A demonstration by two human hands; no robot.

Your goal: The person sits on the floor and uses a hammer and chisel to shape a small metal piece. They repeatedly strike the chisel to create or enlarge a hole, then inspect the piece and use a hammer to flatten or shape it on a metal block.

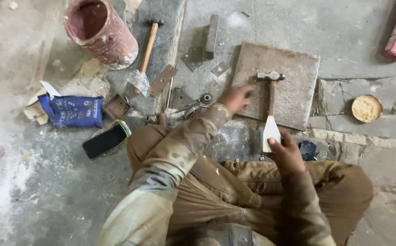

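I sit on a stone floor. My right hand grips a flat, pale metal piece with a pointed top, held upright near my knee. A hammer with a wooden handle lies on a square steel plate just beyond it. My left hand reaches forward over the plate's left edge, fingers loosely curled and blurred, holding nothing that I can see. Small metal scraps and a round washer lie just left of that hand.
A rusty red cylinder lies tipped at the back left, a second hammer beside it. A blue packet, a small metal box and a phone lie at left. A round tin sits at right.
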